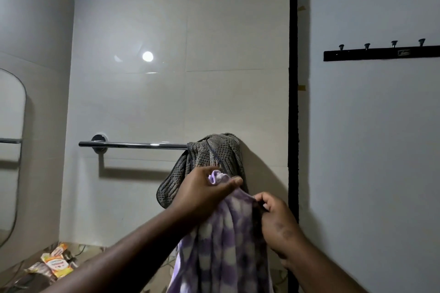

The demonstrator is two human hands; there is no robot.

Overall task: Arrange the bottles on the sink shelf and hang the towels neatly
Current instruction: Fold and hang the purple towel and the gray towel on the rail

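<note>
A purple and white checked towel hangs down between my two hands in front of the wall. My left hand grips its bunched top corner, fingers curled round the cloth. My right hand pinches the towel's upper edge a little lower and to the right. Behind them a grey waffle towel is bunched over the right end of a chrome towel rail on the tiled wall. No bottles or sink shelf are in view.
A black rack with several hooks is fixed on the white door at upper right, inside a dark door frame. A mirror is on the left wall. Packets lie on the counter at lower left.
</note>
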